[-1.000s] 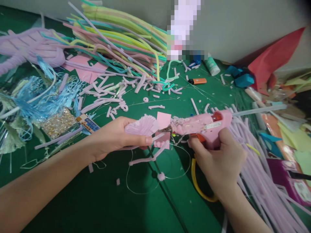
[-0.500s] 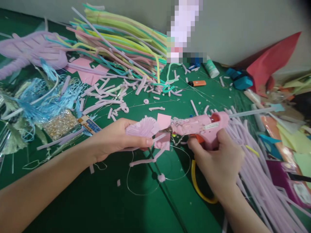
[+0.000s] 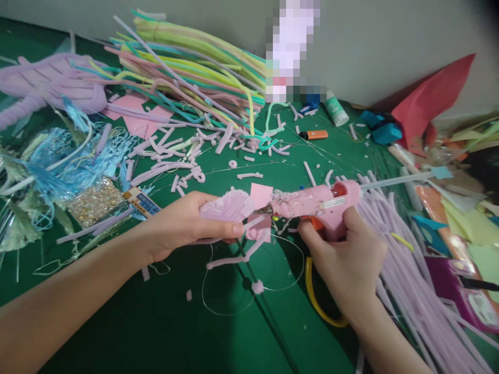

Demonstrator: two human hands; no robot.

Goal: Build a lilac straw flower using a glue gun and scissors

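My left hand (image 3: 195, 221) pinches a ridged lilac piece (image 3: 228, 206), fan-like and built from pipe cleaners, between thumb and fingers. Wrapped around the handle of a pink hot glue gun (image 3: 312, 203) is my right hand (image 3: 346, 254). The gun's metal nozzle meets or nearly meets the right edge of the lilac piece; contact is hard to make out. A clear glue stick (image 3: 393, 179) juts from the gun's back. Below my left fingers hang a bent lilac pipe cleaner (image 3: 230, 261) and thin wire loops. Pink paper (image 3: 261, 195) lies behind the nozzle.
Multicoloured pipe cleaners (image 3: 187, 62) are heaped at the back, with cut lilac bits in front. Blue tassels (image 3: 50, 161) and a bag of gold beads (image 3: 93, 202) lie left. Long lilac pipe cleaners (image 3: 405, 275) spread right. An orange lighter (image 3: 315, 135) lies near a glue bottle (image 3: 336, 109).
The glue gun has shifted slightly left, its nozzle now closer to the lilac piece. My left hand keeps its grip almost unmoved. The whole view has drifted a little.
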